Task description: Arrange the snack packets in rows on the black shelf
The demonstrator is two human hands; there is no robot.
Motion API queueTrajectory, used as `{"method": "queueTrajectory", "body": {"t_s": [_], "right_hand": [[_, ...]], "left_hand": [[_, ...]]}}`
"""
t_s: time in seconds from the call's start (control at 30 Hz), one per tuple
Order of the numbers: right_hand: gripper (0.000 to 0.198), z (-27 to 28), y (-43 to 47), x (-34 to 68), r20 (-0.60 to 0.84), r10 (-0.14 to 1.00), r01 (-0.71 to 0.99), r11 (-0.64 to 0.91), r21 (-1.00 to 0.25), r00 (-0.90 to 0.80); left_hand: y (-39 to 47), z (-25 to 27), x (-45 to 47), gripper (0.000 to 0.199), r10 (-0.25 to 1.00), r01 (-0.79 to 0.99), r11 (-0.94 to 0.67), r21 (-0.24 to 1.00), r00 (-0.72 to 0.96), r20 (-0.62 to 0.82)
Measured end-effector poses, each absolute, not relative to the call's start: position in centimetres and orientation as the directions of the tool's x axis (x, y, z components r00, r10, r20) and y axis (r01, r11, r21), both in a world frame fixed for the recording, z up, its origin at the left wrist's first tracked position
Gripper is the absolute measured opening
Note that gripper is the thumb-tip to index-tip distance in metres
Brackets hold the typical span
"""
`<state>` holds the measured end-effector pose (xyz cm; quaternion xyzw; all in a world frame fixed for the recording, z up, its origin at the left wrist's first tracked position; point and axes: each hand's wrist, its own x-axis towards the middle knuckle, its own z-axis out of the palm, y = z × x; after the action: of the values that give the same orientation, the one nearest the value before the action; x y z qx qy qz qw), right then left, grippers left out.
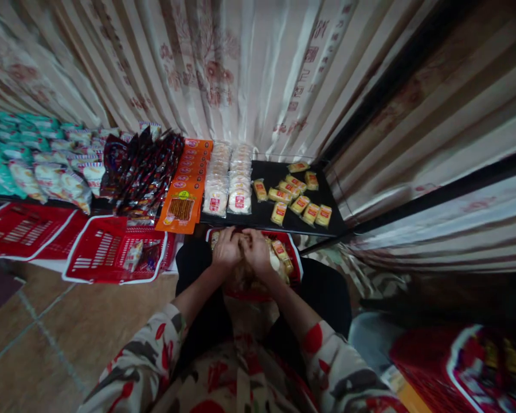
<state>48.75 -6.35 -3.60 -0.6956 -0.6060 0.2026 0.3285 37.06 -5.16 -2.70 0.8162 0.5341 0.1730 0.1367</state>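
Observation:
My left hand [226,250] and my right hand [258,252] are close together over a red basket [300,265] with a white rim, between my knees. The fingers of both are curled in, around or against something brownish with a plastic-like sheen. The hands cover most of it, so its kind cannot be made out. Small yellow wrapped snack packs [282,256] lie in the basket beside my right hand. Just beyond, several more yellow snack packs [300,204] are scattered on the black table [262,217].
Left of those stand rows of white round crackers [239,198], orange snack packets [179,209], dark packets [144,169] and a pile of snack bags [51,179]. Red baskets [95,246] sit below at left; another basket [425,353] is at lower right. Curtains [258,74] hang behind.

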Motion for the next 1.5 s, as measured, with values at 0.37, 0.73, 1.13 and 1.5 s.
{"method": "queueTrajectory", "body": {"t_s": [0.37,0.73,1.13,1.5], "right_hand": [[0.039,-7.3,-11.5,47.1,-0.232,0.944,0.843,-0.317,-0.434,0.235],[0.04,-7.4,-13.3,52.0,-0.008,0.928,0.864,-0.351,-0.361,0.373],[0.018,-7.4,-11.0,56.2,-0.32,0.866,0.784,-0.488,-0.383,0.383],[0.013,-2.6,-14.1,54.4,0.167,0.967,0.796,-0.054,-0.602,0.192]], "left_hand": [[-10.5,-3.7,34.5,0.025,0.864,0.869,-0.445,0.215,0.48,-0.15],[-13.4,-6.0,34.9,0.04,0.847,0.847,-0.501,0.177,0.522,-0.099],[-13.1,-7.9,35.8,0.029,0.794,0.708,-0.606,0.364,0.569,0.216],[-12.7,-4.5,40.3,0.035,0.911,-0.072,0.34,0.938,0.274,-0.309]]}}
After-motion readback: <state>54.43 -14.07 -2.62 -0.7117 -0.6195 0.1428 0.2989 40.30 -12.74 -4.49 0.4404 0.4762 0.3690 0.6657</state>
